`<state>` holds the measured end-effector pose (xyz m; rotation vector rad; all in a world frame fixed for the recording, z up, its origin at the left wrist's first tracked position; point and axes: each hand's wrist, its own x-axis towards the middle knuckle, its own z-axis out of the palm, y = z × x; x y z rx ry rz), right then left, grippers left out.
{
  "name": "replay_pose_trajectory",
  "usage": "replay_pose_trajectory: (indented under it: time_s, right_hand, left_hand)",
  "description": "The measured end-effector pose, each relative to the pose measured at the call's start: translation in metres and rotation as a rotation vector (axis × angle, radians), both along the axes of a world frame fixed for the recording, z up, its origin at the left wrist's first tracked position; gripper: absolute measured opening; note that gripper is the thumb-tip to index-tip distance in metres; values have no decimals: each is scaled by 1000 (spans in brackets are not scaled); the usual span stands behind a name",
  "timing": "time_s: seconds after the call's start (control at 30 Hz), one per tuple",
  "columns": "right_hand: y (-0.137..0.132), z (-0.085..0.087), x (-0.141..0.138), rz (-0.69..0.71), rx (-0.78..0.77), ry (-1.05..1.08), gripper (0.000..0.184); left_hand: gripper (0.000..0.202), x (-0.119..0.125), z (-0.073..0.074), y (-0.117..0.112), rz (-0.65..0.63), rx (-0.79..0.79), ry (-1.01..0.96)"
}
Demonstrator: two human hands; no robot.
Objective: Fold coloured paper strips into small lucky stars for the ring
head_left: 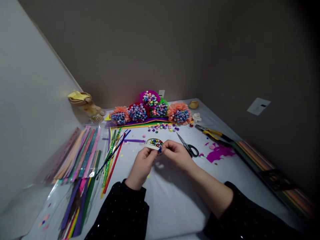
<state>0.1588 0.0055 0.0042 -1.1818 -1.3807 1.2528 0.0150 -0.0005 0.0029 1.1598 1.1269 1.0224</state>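
Observation:
My left hand point(141, 166) is closed, its thumb and fingers pinching a whitish paper strip point(152, 147) above the white table. My right hand point(177, 154) is closed too, with its fingertips pressed on a small dark blue part point(160, 150) at the strip's right end. Whether that blue part is the strip's other side or a separate piece I cannot tell. Just behind the fingers lies a round container with a gold rim holding shiny coloured beads point(157, 142). To the right of my right hand rest black-handled scissors point(188, 146), their blades slightly apart.
Loose paper strips point(115, 156) and a plastic packet of strips point(82, 150) lie left. Paper flowers filled with tiny stars point(138, 112) line the back, with loose stars point(163, 126) before them. Yellow-handled pliers point(212, 131), magenta paper scraps point(220, 152) and a long strip pack point(260, 166) lie right.

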Motion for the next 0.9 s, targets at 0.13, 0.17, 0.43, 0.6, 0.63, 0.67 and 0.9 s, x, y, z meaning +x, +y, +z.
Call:
replay_pose_trajectory:
  time_s: [0.13, 0.17, 0.43, 0.6, 0.63, 0.67, 0.9]
  right_hand:
    - [0, -1, 1, -5, 47, -88, 10]
    - [0, 0, 1, -6, 56, -107, 9]
    - [-1, 6, 1, -11, 135, -214, 8]
    - [0, 6, 2, 50, 107, -205, 9]
    - [1, 6, 2, 67, 87, -191, 9]
    - [1, 5, 2, 84, 56, -166, 11]
    - [1, 1, -1, 96, -51, -30, 18]
  left_hand:
    - [12, -2, 4, 1, -40, 6, 11]
    - [12, -2, 5, 1, -40, 13, 22]
    - [23, -6, 5, 5, -63, 78, 173]
    - [18, -12, 6, 7, -117, 155, 292]
    - [18, -12, 8, 7, -106, 180, 314]
    - [18, -13, 9, 6, -86, 202, 334]
    - [16, -9, 10, 4, 60, 309, 414]
